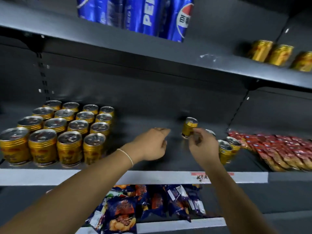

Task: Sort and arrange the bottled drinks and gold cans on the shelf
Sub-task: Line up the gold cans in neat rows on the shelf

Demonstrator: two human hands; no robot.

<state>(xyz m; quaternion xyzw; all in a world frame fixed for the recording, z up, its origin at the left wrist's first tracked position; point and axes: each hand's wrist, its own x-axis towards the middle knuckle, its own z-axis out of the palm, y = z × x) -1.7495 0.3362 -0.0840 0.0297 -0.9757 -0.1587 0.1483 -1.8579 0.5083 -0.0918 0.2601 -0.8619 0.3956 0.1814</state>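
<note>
Blue cola bottles (135,14) on top shelf cut off by upper edge, caps out of view
Rightmost gold can on upper shelf (303,61) clipped by right edge
One can (211,132) mostly hidden behind right hand (203,146); only rim shows
Whether right hand touches lone upright can (189,127): cannot tell, motion blur
Can labels blurred, unreadable
Price strip print (202,178) too small to read
Snack bags on lower shelf (121,215) partly hidden by forearms, cut by bottom edge
</note>
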